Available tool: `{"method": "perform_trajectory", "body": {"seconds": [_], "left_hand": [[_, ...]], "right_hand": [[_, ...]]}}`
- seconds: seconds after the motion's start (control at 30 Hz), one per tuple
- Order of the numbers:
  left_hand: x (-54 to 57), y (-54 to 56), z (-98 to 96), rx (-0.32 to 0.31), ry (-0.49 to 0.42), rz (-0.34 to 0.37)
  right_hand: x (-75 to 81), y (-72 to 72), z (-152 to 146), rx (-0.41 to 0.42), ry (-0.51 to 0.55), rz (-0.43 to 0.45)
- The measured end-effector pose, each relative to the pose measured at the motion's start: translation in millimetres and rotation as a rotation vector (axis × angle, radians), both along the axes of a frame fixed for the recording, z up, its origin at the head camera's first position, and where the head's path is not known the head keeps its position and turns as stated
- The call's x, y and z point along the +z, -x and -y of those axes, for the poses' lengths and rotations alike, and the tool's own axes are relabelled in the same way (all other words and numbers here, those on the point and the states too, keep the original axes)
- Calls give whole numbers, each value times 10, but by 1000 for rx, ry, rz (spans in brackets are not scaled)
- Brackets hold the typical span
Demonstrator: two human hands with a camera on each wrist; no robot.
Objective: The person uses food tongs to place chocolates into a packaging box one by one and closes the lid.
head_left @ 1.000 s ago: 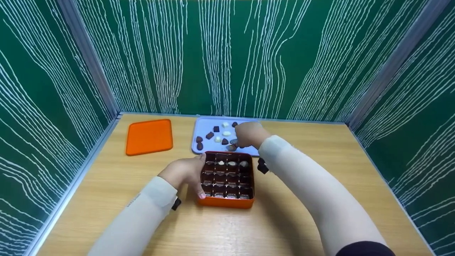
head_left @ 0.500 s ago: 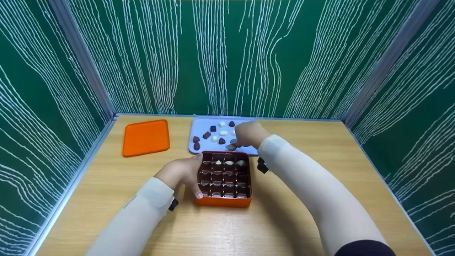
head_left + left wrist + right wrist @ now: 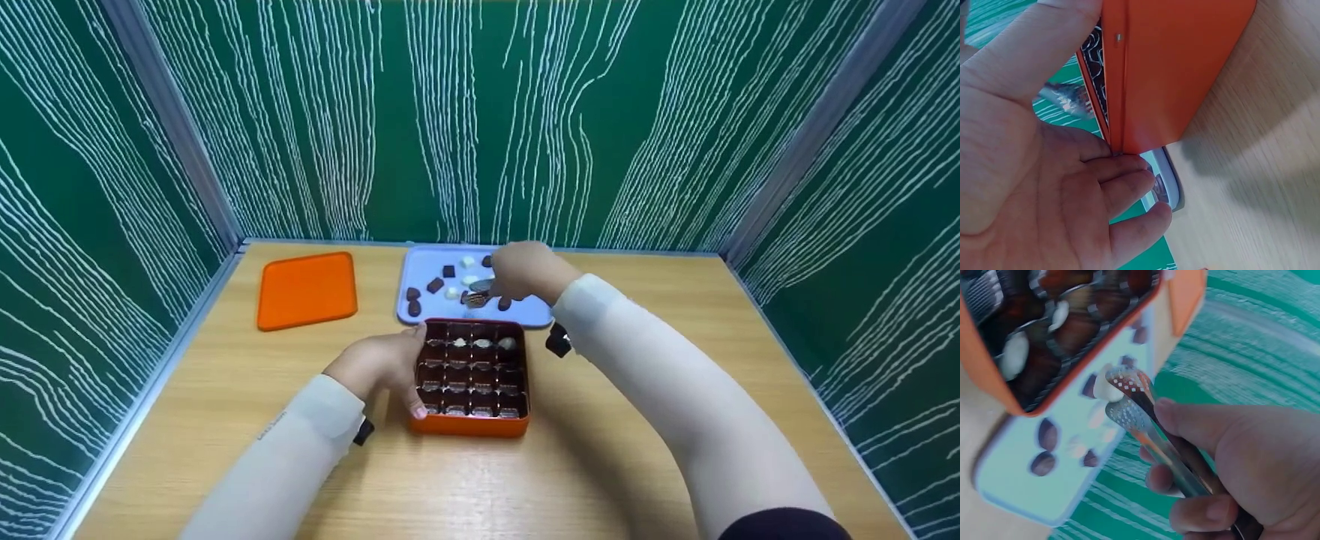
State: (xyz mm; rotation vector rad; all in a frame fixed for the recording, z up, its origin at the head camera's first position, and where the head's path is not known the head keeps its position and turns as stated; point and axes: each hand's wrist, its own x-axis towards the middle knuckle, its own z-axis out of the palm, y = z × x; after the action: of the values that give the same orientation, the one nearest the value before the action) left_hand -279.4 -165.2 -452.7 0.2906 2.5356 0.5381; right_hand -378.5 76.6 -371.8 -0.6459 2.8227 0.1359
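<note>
Behind the tongs (image 3: 481, 286), a dark chocolate (image 3: 464, 298) sits partly hidden.

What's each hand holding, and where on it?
Right hand: metal tongs, gripped partway along their arms; can't tell whether they pinch the white piece. Left hand: orange box, held at its left side.

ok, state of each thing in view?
Orange box: open, upright.
Divider insert: in the box, partly filled.
Orange lid: off the box, lying flat.
Blue tray: flat.
Chocolates: loose on the tray, a few in the insert's far row.
Metal tongs: tips apart; can't tell if gripping the white chocolate.
Left grip: holding the box's left side.
Right grip: around the tongs.
</note>
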Motion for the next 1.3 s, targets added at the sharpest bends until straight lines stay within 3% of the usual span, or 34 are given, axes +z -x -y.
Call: {"method": "perform_trajectory", "body": {"seconds": [0.2, 0.43, 0.7, 1.03, 1.3], "left_hand": [[-19, -9, 28, 19, -31, 4], [-39, 3, 60, 6, -68, -16], [-9, -4, 70, 13, -4, -25], [18, -30, 67, 6, -6, -33], [8, -43, 86, -7, 3, -49]], "right_hand": [[205, -160, 132, 166, 2, -50], [89, -243, 345, 287, -54, -79], [-20, -293, 514, 299, -73, -64], [-80, -332, 644, 255, -108, -35], [-66, -332, 734, 304, -162, -74]]}}
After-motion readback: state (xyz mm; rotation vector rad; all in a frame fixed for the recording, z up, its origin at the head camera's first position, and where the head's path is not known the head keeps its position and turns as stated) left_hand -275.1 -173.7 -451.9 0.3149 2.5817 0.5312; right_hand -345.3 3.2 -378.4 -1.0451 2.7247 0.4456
